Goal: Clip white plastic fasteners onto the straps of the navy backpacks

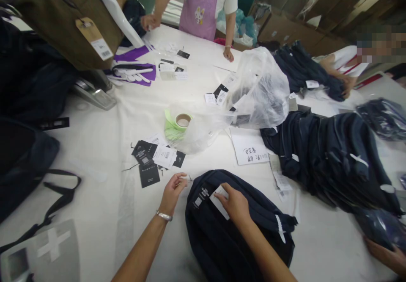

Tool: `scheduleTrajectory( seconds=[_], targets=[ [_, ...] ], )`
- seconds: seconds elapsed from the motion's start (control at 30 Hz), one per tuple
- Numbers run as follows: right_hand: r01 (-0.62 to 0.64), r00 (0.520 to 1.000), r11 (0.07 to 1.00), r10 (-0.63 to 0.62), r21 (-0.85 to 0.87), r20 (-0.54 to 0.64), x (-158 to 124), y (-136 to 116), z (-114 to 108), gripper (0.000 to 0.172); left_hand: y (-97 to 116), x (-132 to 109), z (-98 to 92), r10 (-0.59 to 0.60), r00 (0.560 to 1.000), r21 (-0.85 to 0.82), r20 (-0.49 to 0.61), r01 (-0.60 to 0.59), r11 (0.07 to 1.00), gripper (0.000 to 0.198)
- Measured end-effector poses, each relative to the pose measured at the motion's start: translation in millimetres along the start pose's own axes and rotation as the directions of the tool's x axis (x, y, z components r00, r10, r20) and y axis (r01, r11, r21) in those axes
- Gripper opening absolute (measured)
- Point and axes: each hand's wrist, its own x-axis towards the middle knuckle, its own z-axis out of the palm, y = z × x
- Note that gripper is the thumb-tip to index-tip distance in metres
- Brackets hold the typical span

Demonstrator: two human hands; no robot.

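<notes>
A dark navy backpack (215, 235) lies on the white table in front of me. My right hand (236, 203) rests over it, thumb and fingers closed on a white hang tag (219, 201). Beside that tag, a black hang tag (199, 197) with white print lies on the fabric. My left hand (173, 191), with a metal bracelet at the wrist, is just left of the bag's top edge. Its fingertips are pinched on what looks like a thin tag string (190, 179). A pile of black and white hang tags (154, 157) is beyond the left hand.
Navy backpacks (326, 159) are stacked at right. A clear plastic bag (261, 89), a green tape roll (177, 125) and a handwritten sheet (249, 148) lie mid-table. A brown bag (69, 23) stands at left. Co-workers, one in a purple apron (198, 13), surround the table.
</notes>
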Motion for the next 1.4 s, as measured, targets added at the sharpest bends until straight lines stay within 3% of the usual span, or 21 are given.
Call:
scheduleTrajectory(
  seconds=[0.07, 0.17, 0.23, 0.3, 0.47, 0.63, 0.7, 0.83, 0.9, 0.97, 1.07, 1.23, 1.33, 1.4],
  targets=[
    [0.045, 0.997, 0.955, -0.064, 0.294, 0.054, 0, 5, 0, 0.025, 6, -9, -1.6, -0.005, 0.996, 0.223, 0.094, -0.017, 0.975, 0.028],
    [0.007, 0.974, 0.758, -0.153, 0.652, 0.167, 1, 7, 6, 0.033, 11, -17, 1.4, -0.006, 0.983, 0.486, 0.183, -0.085, 0.87, 0.03],
    [-0.058, 0.959, 0.662, -0.17, 0.747, 0.225, 0, 7, 11, 0.043, 11, -19, 4.6, 0.008, 0.986, 0.563, 0.167, -0.102, 0.82, 0.035],
    [-0.064, 0.958, 0.645, -0.173, 0.761, 0.227, -1, 5, 15, 0.045, 10, -18, 6.4, -0.011, 0.988, 0.554, 0.157, -0.079, 0.829, 0.042],
    [0.135, 0.983, 0.82, -0.18, 0.557, 0.027, -6, -4, 10, 0.025, 6, -16, 6.1, -0.184, 0.957, 0.335, 0.223, 0.102, 0.937, 0.051],
    [0.168, 0.973, 0.823, -0.226, 0.543, 0.041, -10, -13, 3, 0.025, 8, -28, 10.4, 0.037, 0.994, 0.416, 0.101, -0.076, 0.906, 0.049],
    [0.16, 0.973, 0.844, -0.222, 0.512, 0.063, -11, -14, 0, 0.028, 8, -36, 13.5, 0.063, 0.994, 0.416, 0.085, -0.093, 0.905, 0.056],
    [0.16, 0.987, 0.977, -0.158, 0.14, -0.023, -13, -25, -4, 0.031, 5, -48, 21.8, 0.129, 0.982, 0.526, 0.136, -0.182, 0.831, 0.061],
    [0.186, 0.975, 0.982, -0.189, -0.043, -0.114, -14, -35, 0, 0.033, 2, -50, 25.8, 0.173, 0.976, 0.592, 0.135, -0.22, 0.775, 0.06],
    [0.247, 0.953, 0.964, -0.259, -0.096, -0.154, -16, -45, 12, 0.036, -2, -48, 27.5, 0.176, 0.978, 0.603, 0.111, -0.207, 0.77, 0.059],
    [0.34, 0.926, 0.94, -0.338, -0.019, -0.169, -21, -48, 41, 0.041, -5, -42, 23.1, 0.092, 0.992, 0.498, 0.083, -0.121, 0.859, 0.051],
    [0.434, 0.888, 0.9, -0.419, 0.045, -0.187, -34, -24, 88, 0.078, -4, -34, 2.0, -0.078, 0.993, 0.174, 0.088, 0.062, 0.983, 0.037],
    [0.441, 0.884, 0.896, -0.424, 0.049, -0.197, -35, -13, 96, 0.079, 0, -28, -13.9, -0.186, 0.983, -0.091, 0.002, 0.185, 0.979, 0.038],
    [0.425, 0.893, 0.902, -0.405, 0.073, -0.198, -34, -10, 95, 0.075, 4, -23, -24.3, -0.22, 0.975, -0.341, -0.003, 0.206, 0.917, 0.036]
  ],
)
